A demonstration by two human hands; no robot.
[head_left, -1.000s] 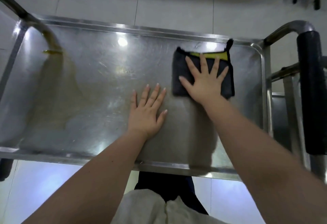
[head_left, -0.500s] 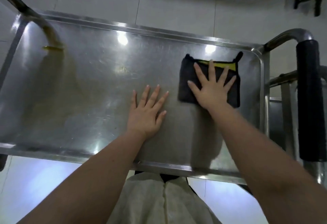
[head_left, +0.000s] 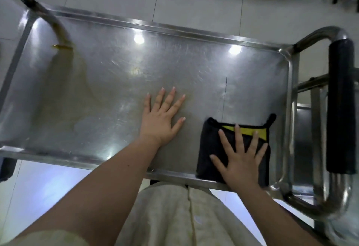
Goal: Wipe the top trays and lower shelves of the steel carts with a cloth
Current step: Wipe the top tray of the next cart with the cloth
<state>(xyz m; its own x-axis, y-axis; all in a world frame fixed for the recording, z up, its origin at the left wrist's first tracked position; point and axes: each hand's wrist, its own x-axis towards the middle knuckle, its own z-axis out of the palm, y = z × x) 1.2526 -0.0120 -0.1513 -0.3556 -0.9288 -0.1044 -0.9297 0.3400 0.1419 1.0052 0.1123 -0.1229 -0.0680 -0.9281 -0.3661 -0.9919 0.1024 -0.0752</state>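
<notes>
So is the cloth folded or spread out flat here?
Folded: the cloth is a compact black rectangle with a yellow layer showing at its far edge.

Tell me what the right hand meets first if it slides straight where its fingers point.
Only bare steel lies ahead of the right hand and cloth; the tray's far rim would likely stop them first.

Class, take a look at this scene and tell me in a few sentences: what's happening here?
A person is wiping the top tray of a steel cart. The right hand presses flat, fingers spread, on a folded black-and-yellow cloth at the tray's near right corner. The left hand lies flat on bare steel near the middle. Yellowish marks show toward the tray's left end.
</notes>
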